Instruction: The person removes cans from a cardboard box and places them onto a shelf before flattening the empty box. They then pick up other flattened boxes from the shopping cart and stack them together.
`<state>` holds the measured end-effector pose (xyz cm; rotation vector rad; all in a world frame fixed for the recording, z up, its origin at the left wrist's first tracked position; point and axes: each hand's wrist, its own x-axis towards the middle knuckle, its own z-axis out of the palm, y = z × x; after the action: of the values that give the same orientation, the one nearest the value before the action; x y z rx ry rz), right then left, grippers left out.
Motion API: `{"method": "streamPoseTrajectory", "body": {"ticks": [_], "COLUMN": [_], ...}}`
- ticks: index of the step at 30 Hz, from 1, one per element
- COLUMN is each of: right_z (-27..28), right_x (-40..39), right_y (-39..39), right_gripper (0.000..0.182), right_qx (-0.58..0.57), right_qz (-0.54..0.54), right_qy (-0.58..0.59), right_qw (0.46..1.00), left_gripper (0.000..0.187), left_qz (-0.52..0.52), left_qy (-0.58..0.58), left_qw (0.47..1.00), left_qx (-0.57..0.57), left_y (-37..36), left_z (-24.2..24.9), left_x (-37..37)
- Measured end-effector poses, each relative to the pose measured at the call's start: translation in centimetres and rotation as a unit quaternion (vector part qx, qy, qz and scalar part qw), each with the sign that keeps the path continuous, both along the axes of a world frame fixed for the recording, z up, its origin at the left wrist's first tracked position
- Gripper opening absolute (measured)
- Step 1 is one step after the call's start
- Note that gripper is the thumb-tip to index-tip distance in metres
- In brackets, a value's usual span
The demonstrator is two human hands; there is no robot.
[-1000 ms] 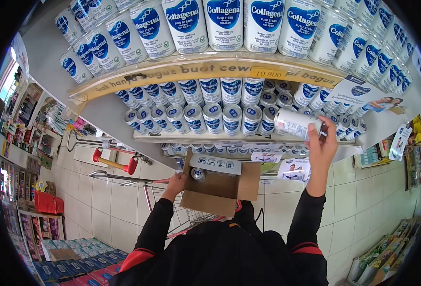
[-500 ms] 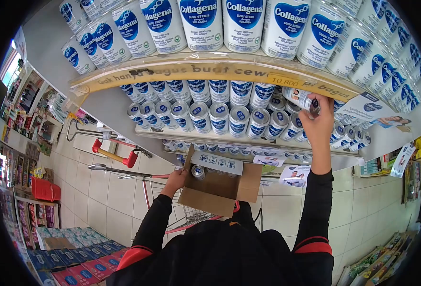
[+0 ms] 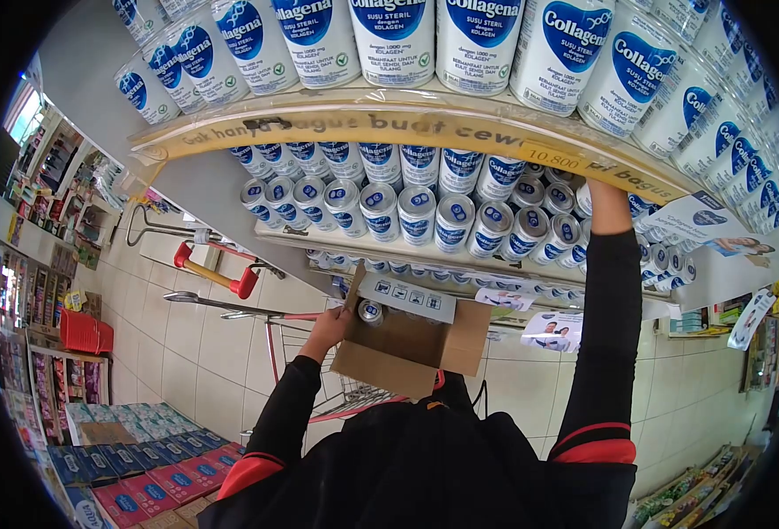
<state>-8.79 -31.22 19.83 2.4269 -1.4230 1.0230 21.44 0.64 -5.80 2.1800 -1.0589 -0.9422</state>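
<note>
My left hand (image 3: 329, 331) grips the left side of an open cardboard box (image 3: 392, 359), with its flaps spread. Inside the box stands a small can (image 3: 369, 312) with a silver top; deeper contents are partly shaded. My right hand (image 3: 610, 209) reaches in beneath the upper shelf's yellow edge strip (image 3: 372, 123), among rows of small white-and-blue Collagena cans (image 3: 454, 222) on the middle shelf. Its fingers are hidden by the shelf edge, so whether a can is in them does not show.
Larger Collagena cans (image 3: 480, 44) line the upper shelf above my hands. A shopping cart (image 3: 270, 348) with red trim stands below and left of the box. A red basket (image 3: 85, 333) and stacked boxes (image 3: 143, 476) are at left. Promotional cards (image 3: 552, 330) hang from the shelves.
My right hand, which held a can at the shelf edge, has moved deeper under the upper shelf, and its fingers and that can are out of sight. My left hand stays on the box.
</note>
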Motion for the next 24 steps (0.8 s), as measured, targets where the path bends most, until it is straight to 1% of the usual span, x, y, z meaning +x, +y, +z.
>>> {"method": "streamPoseTrajectory", "body": {"ticks": [2, 3, 8, 11, 15, 24], "right_z": [-0.6, -0.9, -1.7, -2.4, -3.2, -4.0], "right_x": [-0.8, -1.2, -1.6, -2.6, -4.3, -3.8], "right_y": [0.5, 0.5, -0.5, -1.6, -2.8, -3.3], "right_gripper": [0.038, 0.038, 0.038, 0.037, 0.037, 0.037], "right_qx": [-0.005, -0.007, -0.017, -0.023, -0.032, -0.062], "right_qz": [0.000, -0.002, -0.005, -0.003, -0.002, -0.002], "right_qy": [-0.001, -0.001, -0.006, -0.007, -0.006, -0.013], "right_qw": [1.000, 1.000, 1.000, 1.000, 0.999, 0.998], "left_gripper": [0.037, 0.037, 0.037, 0.037, 0.037, 0.037], "left_qz": [0.013, 0.012, 0.023, 0.009, 0.021, 0.025], "left_qy": [0.023, 0.023, 0.043, 0.016, 0.025, 0.024], "left_qw": [0.998, 0.998, 0.997, 0.999, 0.998, 0.999], "left_qx": [0.056, 0.058, 0.061, 0.048, 0.047, 0.043], "left_y": [-0.3, -0.3, -0.5, -0.5, -0.4, -0.4], "left_z": [1.6, 1.5, 1.7, 2.1, 1.4, 1.4], "left_x": [-0.5, -0.5, -0.5, -0.7, -0.6, -0.5]}}
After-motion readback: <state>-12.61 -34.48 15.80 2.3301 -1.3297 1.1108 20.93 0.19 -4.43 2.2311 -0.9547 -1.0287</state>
